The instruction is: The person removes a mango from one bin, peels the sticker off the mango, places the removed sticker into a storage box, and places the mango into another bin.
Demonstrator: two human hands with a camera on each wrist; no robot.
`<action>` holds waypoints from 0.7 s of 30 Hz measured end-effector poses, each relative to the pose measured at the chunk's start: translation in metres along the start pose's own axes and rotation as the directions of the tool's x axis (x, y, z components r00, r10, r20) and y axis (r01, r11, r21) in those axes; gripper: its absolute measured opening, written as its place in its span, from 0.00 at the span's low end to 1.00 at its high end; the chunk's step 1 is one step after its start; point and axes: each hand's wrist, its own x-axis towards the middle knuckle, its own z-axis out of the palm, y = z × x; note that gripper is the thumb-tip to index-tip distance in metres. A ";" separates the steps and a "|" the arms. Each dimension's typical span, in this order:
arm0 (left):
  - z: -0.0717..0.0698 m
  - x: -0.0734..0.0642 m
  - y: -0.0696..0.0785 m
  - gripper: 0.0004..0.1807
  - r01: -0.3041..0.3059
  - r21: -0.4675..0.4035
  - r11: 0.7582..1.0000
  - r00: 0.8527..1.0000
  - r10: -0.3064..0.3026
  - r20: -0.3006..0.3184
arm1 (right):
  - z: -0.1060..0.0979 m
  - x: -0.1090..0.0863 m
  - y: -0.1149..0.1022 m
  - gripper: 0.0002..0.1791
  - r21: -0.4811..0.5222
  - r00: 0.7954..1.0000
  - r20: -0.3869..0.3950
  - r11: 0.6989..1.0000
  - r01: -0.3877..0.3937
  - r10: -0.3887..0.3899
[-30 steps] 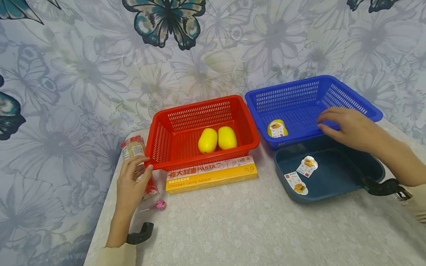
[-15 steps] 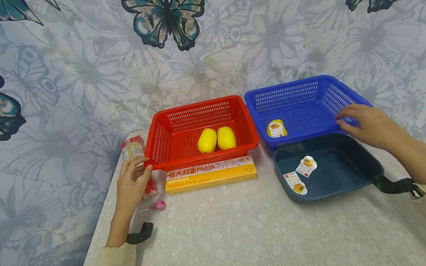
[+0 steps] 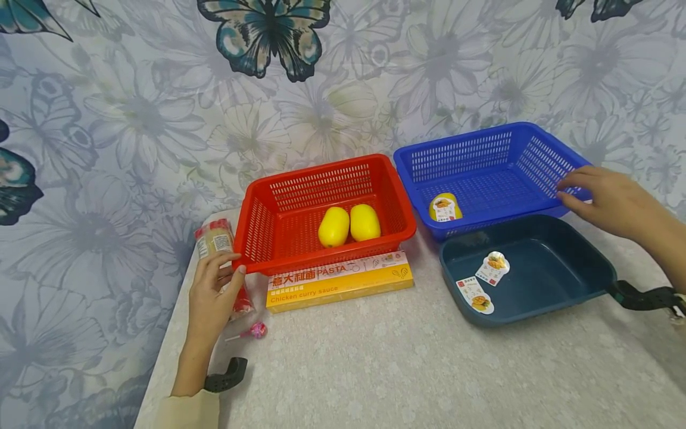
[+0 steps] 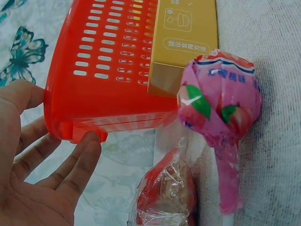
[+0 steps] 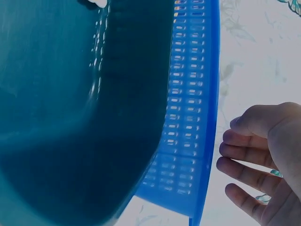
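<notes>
My left hand (image 3: 211,304) pinches the near left corner of the red plastic basket (image 3: 305,262) between thumb and fingers; the left wrist view shows the thumb on the rim and fingertips just under it. Two smooth yellow oval fruits (image 3: 333,227) lie inside. My right hand (image 3: 608,199) hovers at the near right corner of the blue plastic basket (image 3: 482,143), its fingers loosely bent with nothing between them. In the right wrist view a gap separates the fingertips (image 5: 227,163) from the blue rim. One labelled yellow fruit (image 3: 445,205) sits in the blue basket.
A dark green tub (image 3: 557,262) stands before the blue basket, with two food-picture labels (image 3: 493,268) at its left. A yellow pasta box (image 3: 343,289) lies along the red basket's front. A red-ended clear packet (image 3: 218,235) and a pink lollipop (image 3: 258,330) are by my left hand.
My right hand has moved right along the blue basket's front rim, out from above the green tub to the basket's right corner. My left hand and the containers have stayed put.
</notes>
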 end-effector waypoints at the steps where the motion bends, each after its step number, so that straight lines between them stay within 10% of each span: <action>1: 0.000 0.000 0.000 0.17 0.000 0.003 1.000 1.000 0.000 0.000 | 0.001 -0.001 0.002 0.11 -0.002 1.000 0.007 1.000 -0.011 0.011; 21: 0.002 0.000 -0.002 0.17 0.019 0.025 1.000 1.000 -0.019 -0.005 | 0.006 -0.015 0.040 0.16 0.000 0.976 -0.010 0.976 -0.217 0.217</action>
